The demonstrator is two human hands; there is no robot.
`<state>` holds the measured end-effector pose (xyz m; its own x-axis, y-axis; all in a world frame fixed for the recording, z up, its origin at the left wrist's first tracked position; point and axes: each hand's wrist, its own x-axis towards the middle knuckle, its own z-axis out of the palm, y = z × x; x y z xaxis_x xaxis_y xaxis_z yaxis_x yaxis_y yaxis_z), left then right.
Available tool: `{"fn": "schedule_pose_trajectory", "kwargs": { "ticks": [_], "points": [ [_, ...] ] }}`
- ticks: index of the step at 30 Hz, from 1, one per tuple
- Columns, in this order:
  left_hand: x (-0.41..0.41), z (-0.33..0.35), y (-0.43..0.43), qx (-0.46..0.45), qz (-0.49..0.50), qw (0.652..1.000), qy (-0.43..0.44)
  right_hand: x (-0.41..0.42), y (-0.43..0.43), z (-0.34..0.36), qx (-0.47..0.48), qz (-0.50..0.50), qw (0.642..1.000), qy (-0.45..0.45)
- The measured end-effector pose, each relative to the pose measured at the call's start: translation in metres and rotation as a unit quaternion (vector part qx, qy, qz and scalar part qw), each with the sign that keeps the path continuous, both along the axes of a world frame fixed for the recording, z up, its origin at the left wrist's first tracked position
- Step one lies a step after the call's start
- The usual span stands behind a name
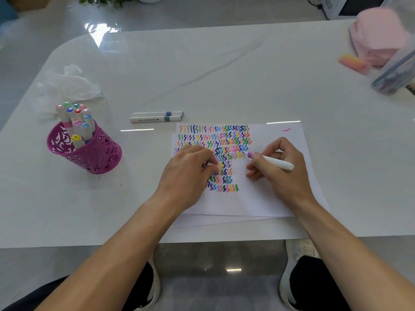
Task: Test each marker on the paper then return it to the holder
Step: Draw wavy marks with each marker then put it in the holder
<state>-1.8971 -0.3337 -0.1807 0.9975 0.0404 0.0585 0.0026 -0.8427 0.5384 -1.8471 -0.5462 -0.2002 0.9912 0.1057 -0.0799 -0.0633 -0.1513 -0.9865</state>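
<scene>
My right hand (280,167) grips a white marker (275,163) with a purple tip, and the tip touches the paper (269,196) beside rows of coloured squiggles. On the paper's left part rests my left hand (190,173), its fingers curled round what looks like a small dark cap, mostly hidden. A magenta cut-out holder (89,151) stands at the left with several capped markers (75,118) in it. Two capped white markers (157,117) lie side by side on the table beyond the paper.
A crumpled white tissue (67,86) lies behind the holder. At the far right are a pink pouch (377,37), an orange-pink eraser-like block (352,61) and a clear case of pens (395,72). The table's front edge (89,243) runs above my knees.
</scene>
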Motion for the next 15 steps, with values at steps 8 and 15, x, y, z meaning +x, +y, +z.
{"fn": "schedule_pose_trajectory", "kwargs": {
  "ticks": [8, 15],
  "points": [
    [0.0015, -0.0022, 0.0007, 0.002, 0.011, 1.000, 0.004, -0.0002, 0.0018, -0.0005, -0.022, -0.011, 1.000, 0.003],
    [0.0017, -0.0044, 0.0009, 0.011, 0.014, 1.000, 0.005, 0.0003, 0.0019, 0.0020, -0.044, 0.002, 0.999, 0.005]
  ]
}}
